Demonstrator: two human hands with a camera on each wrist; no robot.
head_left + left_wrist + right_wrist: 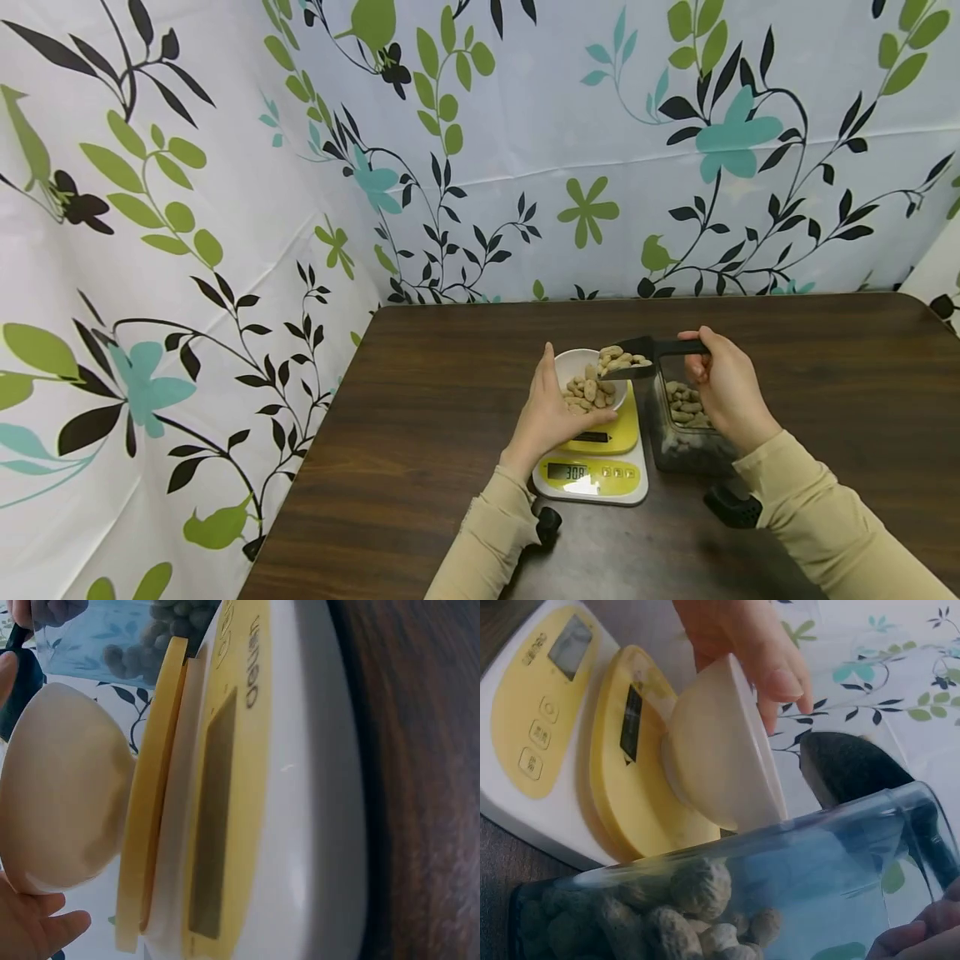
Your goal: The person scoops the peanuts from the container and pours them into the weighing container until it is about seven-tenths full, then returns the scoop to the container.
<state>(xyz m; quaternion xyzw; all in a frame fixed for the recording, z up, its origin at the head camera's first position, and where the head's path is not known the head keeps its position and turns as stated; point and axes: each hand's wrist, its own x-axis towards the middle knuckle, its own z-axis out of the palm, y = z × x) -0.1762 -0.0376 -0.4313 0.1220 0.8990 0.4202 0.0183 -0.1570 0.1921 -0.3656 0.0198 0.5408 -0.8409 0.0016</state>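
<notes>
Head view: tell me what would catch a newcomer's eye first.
Probably the leaf-patterned cloth filling the background. Next, the black scoop of peanuts that the right hand holds over the white bowl. Beneath the bowl, the yellow-and-white scale stands on the dark table.

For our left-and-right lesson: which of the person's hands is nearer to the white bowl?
Left: the left hand touches the white bowl, holding it from the side. The right hand is off to the bowl's right, gripping the black scoop.
</notes>
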